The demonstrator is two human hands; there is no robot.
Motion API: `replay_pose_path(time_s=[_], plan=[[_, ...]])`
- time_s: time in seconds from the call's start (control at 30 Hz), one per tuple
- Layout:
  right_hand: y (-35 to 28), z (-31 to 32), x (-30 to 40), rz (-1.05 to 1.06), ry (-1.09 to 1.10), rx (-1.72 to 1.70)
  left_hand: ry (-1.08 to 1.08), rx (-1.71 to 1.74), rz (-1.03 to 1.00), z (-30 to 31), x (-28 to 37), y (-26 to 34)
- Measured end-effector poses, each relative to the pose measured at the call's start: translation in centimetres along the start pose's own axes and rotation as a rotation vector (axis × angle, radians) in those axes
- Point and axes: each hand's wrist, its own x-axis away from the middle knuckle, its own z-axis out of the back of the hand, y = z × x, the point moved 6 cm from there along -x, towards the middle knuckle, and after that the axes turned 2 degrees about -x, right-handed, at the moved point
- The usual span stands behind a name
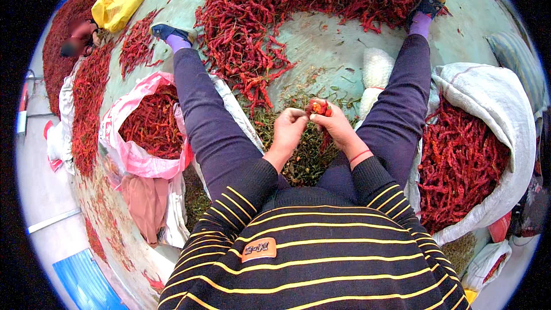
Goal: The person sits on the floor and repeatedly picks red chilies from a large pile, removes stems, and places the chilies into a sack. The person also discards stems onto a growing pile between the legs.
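Both hands meet above the floor between my legs. My right hand (338, 128) holds a few dried red chili peppers (322, 108), some with orange patches. At the near end of these peppers, my left hand (287, 131) pinches with thumb and forefinger; the exact part in its grip is too small to make out. Below the hands lies a heap of greenish-brown stems and plant scraps (308, 155). Beyond them a large pile of dried red chilies (245, 21) spreads in an arc across the pale green floor (318, 43).
A pink-rimmed sack (142, 171) of chilies stands left of my left leg. Right of my right leg is a white woven sack (518, 125), also holding chilies. A rolled white sack (378, 69) lies inside my right leg. Another person (84, 32) is far left, near a yellow bag (122, 6).
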Motion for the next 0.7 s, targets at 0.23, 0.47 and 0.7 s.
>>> replay_pose_path(time_s=[0.23, 0.47, 0.7], plan=[[-0.1, 0.4, 0.2, -0.067, 0.044, -0.190, 0.043, -0.068, -0.046, 1.2, -0.7, 0.7], [-0.3, 0.2, 0.5, -0.157, -0.032, -0.571, 0.220, 0.097, 0.042, 6.3, -1.3, 1.7], [-0.1, 0.8, 0.1, -0.121, 0.009, -0.585, 0.579, 0.335, -0.044, 15.5, 0.5, 3.0]])
